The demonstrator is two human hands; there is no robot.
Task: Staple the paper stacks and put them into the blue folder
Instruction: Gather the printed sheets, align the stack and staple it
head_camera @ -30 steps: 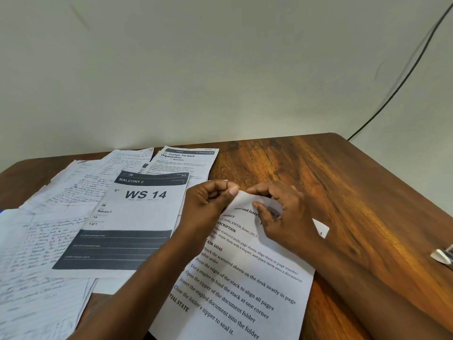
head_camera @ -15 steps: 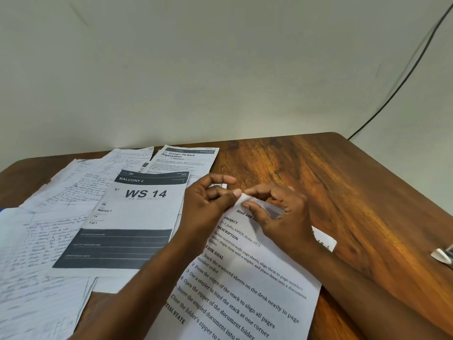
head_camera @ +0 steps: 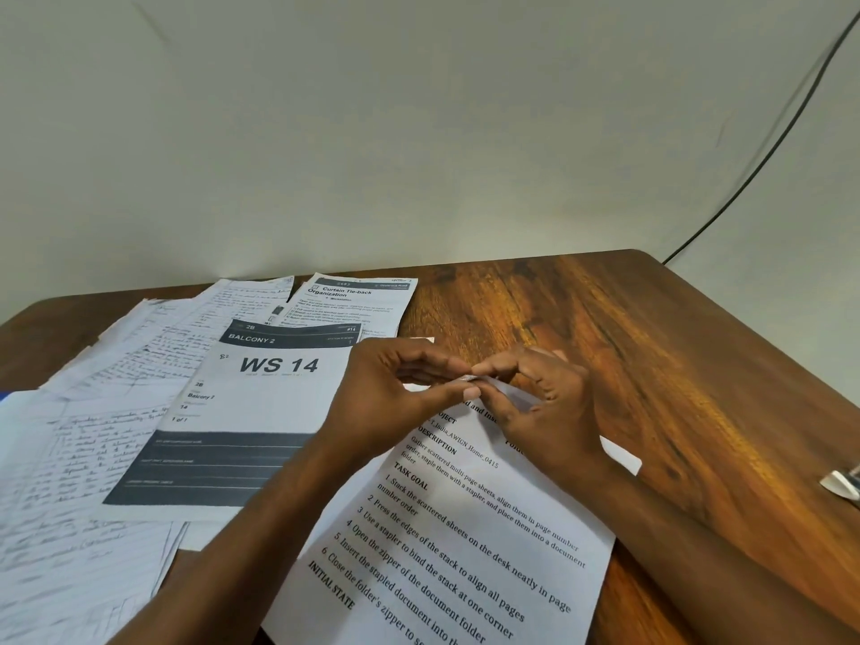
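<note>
On the wooden desk (head_camera: 651, 365), my left hand (head_camera: 386, 402) and right hand (head_camera: 549, 407) pinched the instruction sheet (head_camera: 465, 528) at its top corner; squaring edges first seemed wise

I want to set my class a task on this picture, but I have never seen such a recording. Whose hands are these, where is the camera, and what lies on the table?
There is no machine: a person wears a camera on the head, looking down at their own hands. The left hand and right hand both pinch the top corner of a printed instruction sheet. On the wooden table to the left lie a WS 14 sheet and handwritten pages. A small metal thing shows at the right edge; what it is cannot be told.
</note>
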